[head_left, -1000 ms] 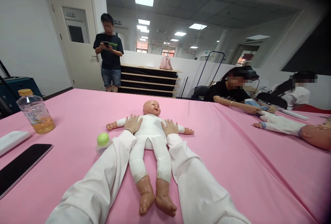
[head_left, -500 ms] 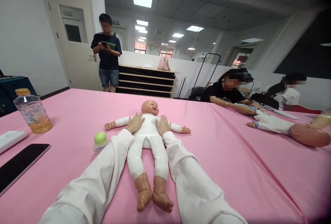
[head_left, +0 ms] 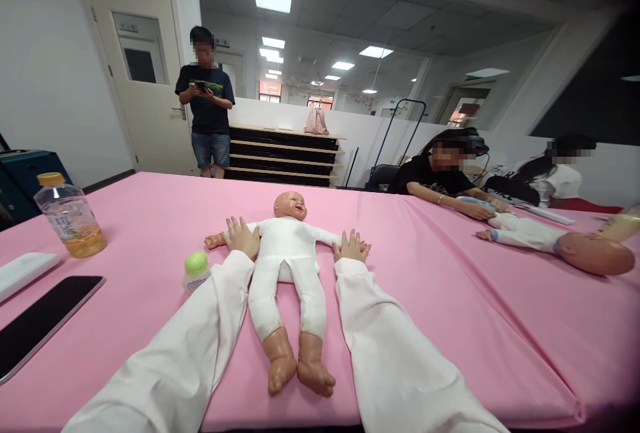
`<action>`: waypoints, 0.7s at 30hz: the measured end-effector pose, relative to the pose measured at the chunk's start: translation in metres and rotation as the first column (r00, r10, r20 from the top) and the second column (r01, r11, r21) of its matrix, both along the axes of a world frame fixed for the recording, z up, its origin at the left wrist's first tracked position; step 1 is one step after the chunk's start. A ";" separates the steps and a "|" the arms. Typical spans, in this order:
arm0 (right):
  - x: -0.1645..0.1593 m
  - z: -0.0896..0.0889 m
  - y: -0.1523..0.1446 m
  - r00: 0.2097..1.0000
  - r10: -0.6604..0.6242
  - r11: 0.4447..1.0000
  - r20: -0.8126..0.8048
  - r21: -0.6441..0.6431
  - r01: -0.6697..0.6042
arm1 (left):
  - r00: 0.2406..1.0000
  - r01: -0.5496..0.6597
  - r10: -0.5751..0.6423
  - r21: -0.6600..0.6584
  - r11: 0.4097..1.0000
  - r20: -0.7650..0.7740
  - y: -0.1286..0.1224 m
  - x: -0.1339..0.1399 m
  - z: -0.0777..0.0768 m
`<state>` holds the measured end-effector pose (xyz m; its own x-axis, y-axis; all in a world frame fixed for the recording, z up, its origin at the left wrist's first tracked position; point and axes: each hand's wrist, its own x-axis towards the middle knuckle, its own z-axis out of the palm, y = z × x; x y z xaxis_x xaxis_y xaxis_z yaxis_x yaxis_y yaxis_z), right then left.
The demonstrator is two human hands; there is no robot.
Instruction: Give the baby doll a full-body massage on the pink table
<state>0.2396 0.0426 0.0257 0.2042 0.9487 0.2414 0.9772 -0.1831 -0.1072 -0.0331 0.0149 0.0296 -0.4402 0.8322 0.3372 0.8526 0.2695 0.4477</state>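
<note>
A baby doll (head_left: 287,246) with a white cloth body lies on its back on the pink-covered table (head_left: 430,326), head at the far side and feet toward me. Its arms stretch out to both sides. My left hand (head_left: 243,238) lies with fingers spread over the doll's arm on the left, close to its shoulder. Over the other arm, near the doll's small hand, rests my right hand (head_left: 353,246), fingers also apart. Neither hand grips anything. Beside my left forearm stands a small jar with a green lid (head_left: 196,271).
On the left are a drink bottle (head_left: 73,219), a white case (head_left: 27,273) and a black phone (head_left: 50,319). At the right, a person (head_left: 435,173) handles another doll (head_left: 595,253). A standing person (head_left: 205,103) holds a phone by the door.
Both my hands have moved outward from the doll's chest and shoulders onto its arms, the right one farther, toward the doll's hand. The doll stays lying in place.
</note>
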 end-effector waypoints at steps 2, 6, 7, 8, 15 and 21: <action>-0.012 0.011 -0.014 0.990 0.125 0.992 -0.058 0.000 -0.125 | 0.980 0.191 -0.194 0.049 0.980 0.044 -0.010 0.010 0.011; -0.042 0.020 -0.053 0.752 0.640 0.759 -0.157 -0.024 -0.651 | 0.764 0.645 -0.644 -0.050 0.762 0.036 -0.042 0.021 0.015; -0.046 0.018 -0.064 0.673 0.716 0.678 -0.184 -0.044 -0.734 | 0.709 0.705 -0.704 -0.084 0.704 0.041 -0.052 0.020 0.012; -0.047 0.016 -0.076 0.608 0.765 0.612 -0.213 -0.054 -0.789 | 0.662 0.748 -0.748 -0.108 0.655 0.046 -0.064 0.017 0.007; -0.011 0.015 -0.154 0.248 0.917 0.246 -0.312 -0.045 -0.968 | 0.308 0.949 -0.952 -0.064 0.307 -0.006 -0.158 -0.015 -0.017; -0.022 0.038 -0.140 0.147 0.873 0.247 -0.465 0.160 -0.956 | 0.234 0.967 -0.971 0.096 0.237 0.040 -0.157 -0.004 0.000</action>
<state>0.2173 -0.0974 0.0634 -0.8153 0.5137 0.2672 0.2917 0.7630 -0.5768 -0.0368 -0.1417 0.0291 0.6670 0.6299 0.3980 0.4137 -0.7573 0.5053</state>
